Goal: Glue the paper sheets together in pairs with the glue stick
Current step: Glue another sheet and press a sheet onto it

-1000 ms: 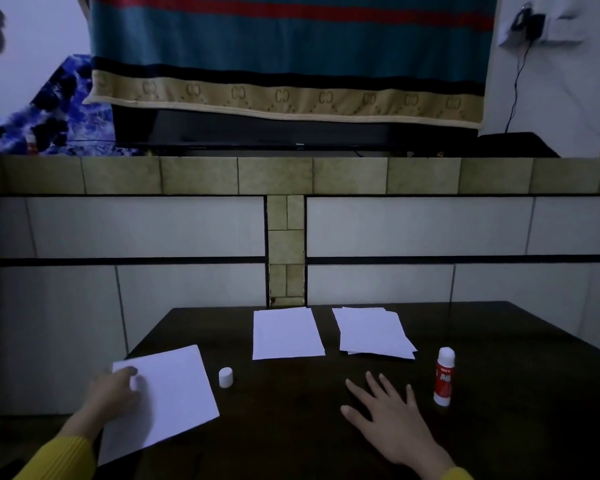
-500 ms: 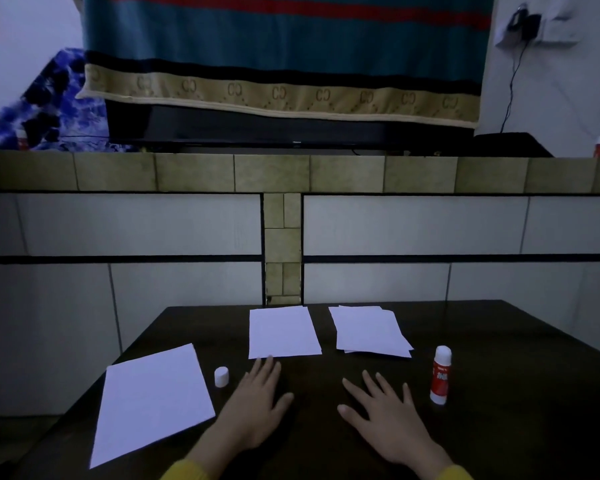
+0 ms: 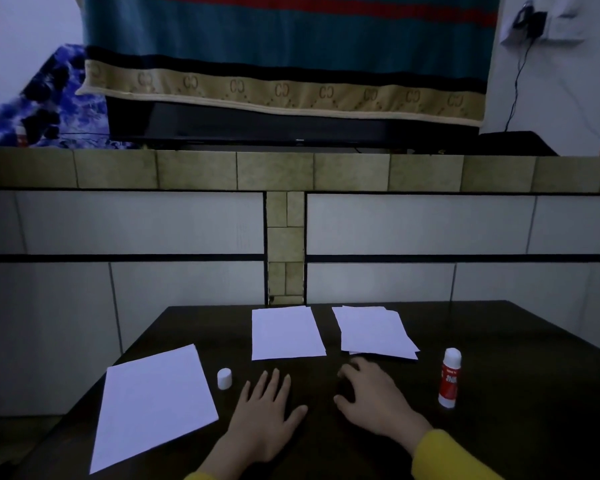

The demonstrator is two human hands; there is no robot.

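Both hands are laid on the dark table point(image 3: 499, 341), and nothing is held in either. On the left hand point(image 3: 267, 414) the fingers are seen straight and spread, flat on the wood; on the right hand point(image 3: 374, 400) the fingers are bent at the knuckles and their tips are hidden in shadow, so whether the stack ahead is touched cannot be told.

Just beyond the right hand's knuckles a loose stack of sheets point(image 3: 373, 332) is found, its corners fanned out unevenly. A single sheet point(image 3: 286, 332) is placed beyond the left hand, apart from its fingertips. Further left a larger-looking sheet point(image 3: 153, 407) is set at an angle — its near corner reaches the table's front edge.

The glue stick point(image 3: 450, 377) is stood upright to the right of the right hand, near but not touching; its white top is seen, though the red label's print cannot be read. Its cap point(image 3: 224, 378) is set between the angled sheet and the left hand.

Yellow sleeves point(image 3: 451, 459) are cut off by the lower edge — only the cuffs are shown.
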